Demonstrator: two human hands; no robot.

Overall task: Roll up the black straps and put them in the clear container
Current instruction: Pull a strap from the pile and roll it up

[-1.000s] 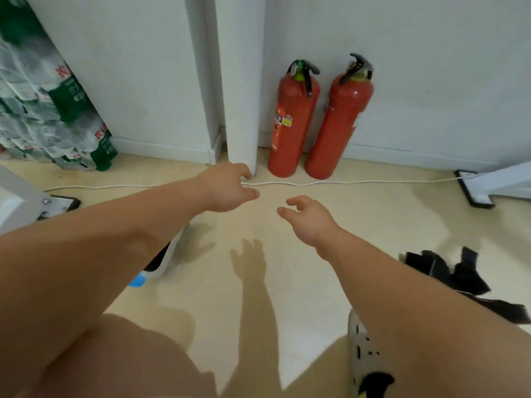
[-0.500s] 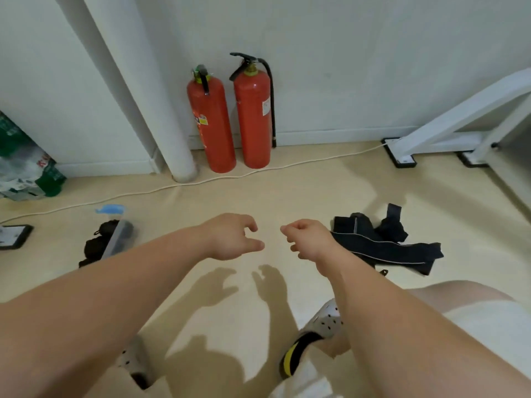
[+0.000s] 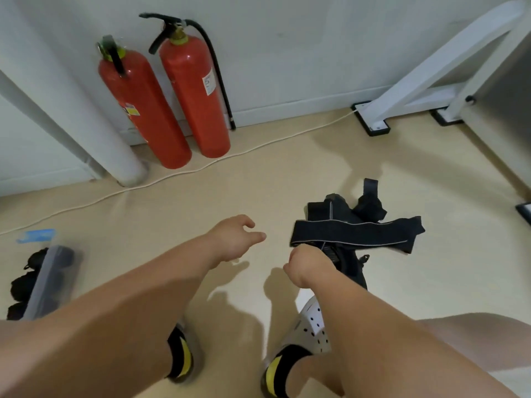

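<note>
I'm seeing the left hand [image 3: 234, 238] hovering loose-fingered, holding nothing. The right hand [image 3: 306, 264] is sitting curled at the black straps [image 3: 356, 234] on the floor [image 3: 287, 182] — I cannot tell if it's gripping. The clear container [image 3: 53, 278] is lying far left.

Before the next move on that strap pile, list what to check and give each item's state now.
1. Reach to the black straps: ok, the right hand is at the pile's near edge.
2. Right hand's grip on a strap: cannot tell, its fingers are hidden.
3. The left hand free: ok, loosely open, holding nothing.
4. Straps separated: not ok, they lie heaped and crossed.
5. The clear container nearby: ok, on the floor to the left.
6. Room left in it: cannot tell; dark rolls show at it.
</note>
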